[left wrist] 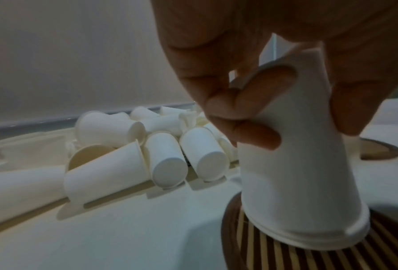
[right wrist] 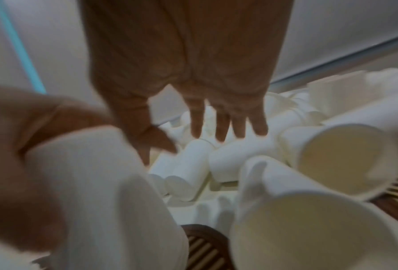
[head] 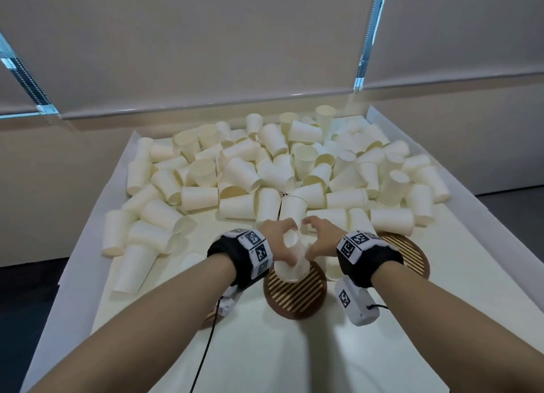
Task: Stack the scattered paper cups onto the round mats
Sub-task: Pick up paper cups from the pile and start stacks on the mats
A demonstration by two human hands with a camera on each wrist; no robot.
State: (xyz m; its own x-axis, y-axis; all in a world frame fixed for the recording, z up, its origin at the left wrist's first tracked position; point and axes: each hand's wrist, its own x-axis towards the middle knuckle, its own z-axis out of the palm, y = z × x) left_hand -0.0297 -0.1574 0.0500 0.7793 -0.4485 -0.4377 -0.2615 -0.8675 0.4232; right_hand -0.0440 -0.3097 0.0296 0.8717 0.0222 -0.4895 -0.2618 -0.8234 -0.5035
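Your left hand (left wrist: 274, 76) grips an upside-down cup stack (left wrist: 302, 164), rim landing on the middle round mat (head: 297, 292), tilted. Your right hand (right wrist: 193, 76) hovers at its 2 o'clock, fingers spread, apparently empty though the view is blurred. Loose cups (head: 265, 168) lie at 12. Next: settle the stack upright, then fetch another.

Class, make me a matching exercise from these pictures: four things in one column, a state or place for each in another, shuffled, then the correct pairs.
Things
1. left hand
2. right hand
3. middle round mat
4. loose cups

States
A. heaped at the far end of the table
B. under the upside-down cup stack
C. open, fingers spread
D. grips the cup stack

Pairs: 1-D, 2-C, 3-B, 4-A
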